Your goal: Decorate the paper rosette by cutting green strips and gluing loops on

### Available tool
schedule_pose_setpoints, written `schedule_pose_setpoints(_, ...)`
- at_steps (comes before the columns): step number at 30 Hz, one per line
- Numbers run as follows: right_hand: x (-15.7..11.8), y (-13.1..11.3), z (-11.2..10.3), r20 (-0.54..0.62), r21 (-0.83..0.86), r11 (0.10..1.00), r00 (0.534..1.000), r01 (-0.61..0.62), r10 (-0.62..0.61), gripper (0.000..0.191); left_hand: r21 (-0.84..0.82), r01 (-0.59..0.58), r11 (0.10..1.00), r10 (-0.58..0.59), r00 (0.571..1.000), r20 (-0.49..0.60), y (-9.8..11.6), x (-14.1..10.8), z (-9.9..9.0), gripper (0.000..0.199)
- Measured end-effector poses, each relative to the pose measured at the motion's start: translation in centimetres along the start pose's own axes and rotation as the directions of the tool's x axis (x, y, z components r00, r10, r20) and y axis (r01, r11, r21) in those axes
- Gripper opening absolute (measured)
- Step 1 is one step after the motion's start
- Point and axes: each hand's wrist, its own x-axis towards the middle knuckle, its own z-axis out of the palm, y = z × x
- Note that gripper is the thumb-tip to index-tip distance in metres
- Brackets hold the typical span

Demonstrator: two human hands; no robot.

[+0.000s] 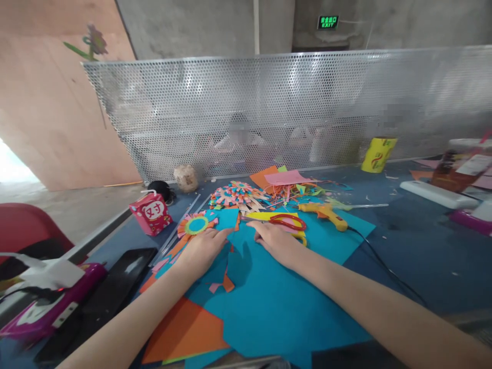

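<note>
My left hand [203,251] is over blue paper, just below a paper rosette [196,224] with a blue centre and pink and orange edges. Its thumb points right; whether the fingers grip anything is hidden. My right hand [274,242] hovers at the blue sheet [284,307], fingers bent down, beside red-handled scissors [288,221]. What its fingertips touch, if anything, cannot be made out. Small orange and pink scraps [226,283] lie between my forearms. Orange paper [188,328] shows under the blue sheets.
A yellow glue gun [326,214] lies right of the scissors, its cord trailing forward. Behind are fringed paper flowers [236,196] and pink paper [288,178]. A red box [151,212], black phone [103,302] and power strip [54,302] are left; a drink cup [461,164] stands right.
</note>
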Motion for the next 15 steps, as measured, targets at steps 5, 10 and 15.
schedule_pose_setpoints(5,-0.3,0.0,-0.4,0.044,-0.030,1.000,0.999,0.009,-0.008,0.044,-0.179,0.087,0.980,-0.088,0.996,-0.001,-0.2,-1.0,-0.9,0.041)
schedule_pose_setpoints(10,-1.1,0.2,-0.6,0.077,0.066,0.998,0.997,0.012,-0.017,0.040,-0.116,-0.003,0.993,0.010,0.998,0.059,0.3,-2.4,-0.7,0.039)
schedule_pose_setpoints(15,0.4,-0.1,-0.5,0.028,0.144,0.983,0.993,-0.115,0.113,0.050,-0.045,-0.032,0.998,0.032,1.000,-0.002,0.8,-2.9,0.0,0.039)
